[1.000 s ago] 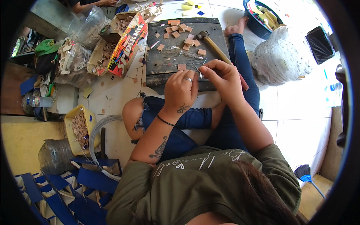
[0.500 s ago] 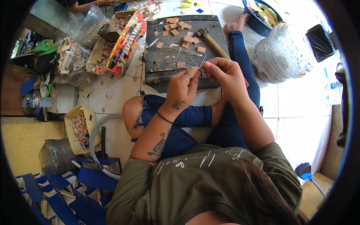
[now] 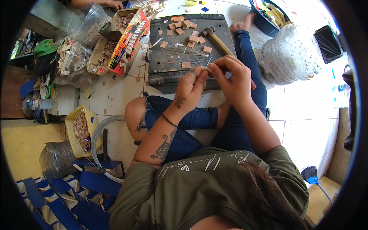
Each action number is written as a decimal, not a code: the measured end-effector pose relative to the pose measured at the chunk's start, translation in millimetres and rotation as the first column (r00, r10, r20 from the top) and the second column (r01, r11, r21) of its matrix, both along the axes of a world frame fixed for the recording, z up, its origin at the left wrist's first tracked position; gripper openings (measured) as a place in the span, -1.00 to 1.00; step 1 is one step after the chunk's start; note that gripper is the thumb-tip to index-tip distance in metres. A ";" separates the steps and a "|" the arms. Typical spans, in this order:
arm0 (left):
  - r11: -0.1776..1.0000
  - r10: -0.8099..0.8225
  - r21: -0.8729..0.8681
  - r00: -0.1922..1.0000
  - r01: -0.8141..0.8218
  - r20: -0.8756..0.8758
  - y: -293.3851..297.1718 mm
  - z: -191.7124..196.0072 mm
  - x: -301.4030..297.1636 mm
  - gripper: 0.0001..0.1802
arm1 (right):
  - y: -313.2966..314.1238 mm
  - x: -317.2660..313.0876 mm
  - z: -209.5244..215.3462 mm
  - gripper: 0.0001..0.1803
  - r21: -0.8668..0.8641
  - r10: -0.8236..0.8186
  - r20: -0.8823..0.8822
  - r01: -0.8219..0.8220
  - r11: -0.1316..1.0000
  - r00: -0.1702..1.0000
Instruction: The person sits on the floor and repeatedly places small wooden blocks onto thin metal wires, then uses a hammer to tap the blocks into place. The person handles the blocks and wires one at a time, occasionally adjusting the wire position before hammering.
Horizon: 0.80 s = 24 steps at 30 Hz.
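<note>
My left hand [image 3: 190, 85] and my right hand [image 3: 232, 78] meet above the near edge of a dark, worn block [image 3: 161, 69]. Thumb and fingers of each are pinched together, fingertips nearly touching. A thin wire [image 3: 209, 61] sticks up from between them; its lower part is hidden by the fingers. Beyond the hands, several cut wires [image 3: 188, 52] lie loosely on the block. Small brown wooden squares [image 3: 179, 31] are scattered over its far half, and one square [image 3: 186, 65] rests just ahead of my left hand. A hammer [image 3: 218, 40] lies at the block's right side.
To the left stand an open printed carton [image 3: 128, 44] of wood bits, a yellow tub [image 3: 69, 134] of small pieces and a wire coil [image 3: 100, 134]. Blue-topped wooden parts [image 3: 96, 182] pile up lower left. A wrapped bundle [image 3: 289, 53] and dark basin [image 3: 264, 25] sit right.
My right hand has shifted slightly right and turned, its fingers more raised and curled. The left hand stays almost in place, still pinching. Less of the wire shows above the fingertips.
</note>
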State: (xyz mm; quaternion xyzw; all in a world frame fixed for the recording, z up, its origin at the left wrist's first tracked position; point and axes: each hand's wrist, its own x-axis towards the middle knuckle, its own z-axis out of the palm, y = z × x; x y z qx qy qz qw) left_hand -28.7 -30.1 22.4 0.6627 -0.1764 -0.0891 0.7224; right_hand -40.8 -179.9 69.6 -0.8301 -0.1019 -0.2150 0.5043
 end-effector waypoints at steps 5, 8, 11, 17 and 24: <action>0.957 0.144 0.196 0.937 -0.214 0.318 -3.5 6.7 -12.5 -0.82 | -2.2 -2.8 -4.3 -0.87 -0.049 -0.001 0.014 0.001 0.999 1.000; 0.932 0.067 0.327 0.959 -0.159 0.277 7.2 9.8 -17.1 -0.82 | -7.8 -7.5 -9.6 -0.86 0.026 0.075 -0.098 -0.073 0.997 0.992; 0.966 -0.060 0.258 0.977 0.005 0.206 20.1 8.4 -26.9 -0.81 | -12.3 -20.0 -14.3 -0.86 0.334 0.319 -0.253 -0.227 0.915 0.913; 0.992 -0.032 0.121 0.999 0.032 -0.007 23.6 -6.6 -71.0 -0.78 | -12.7 -52.9 -19.5 -0.91 0.316 0.393 -0.350 -0.288 0.904 0.850; 0.974 -0.028 0.228 0.999 0.018 0.039 36.8 -9.3 -92.5 -0.79 | -6.7 -74.0 -14.2 -0.93 0.242 0.396 -0.366 -0.324 0.914 0.843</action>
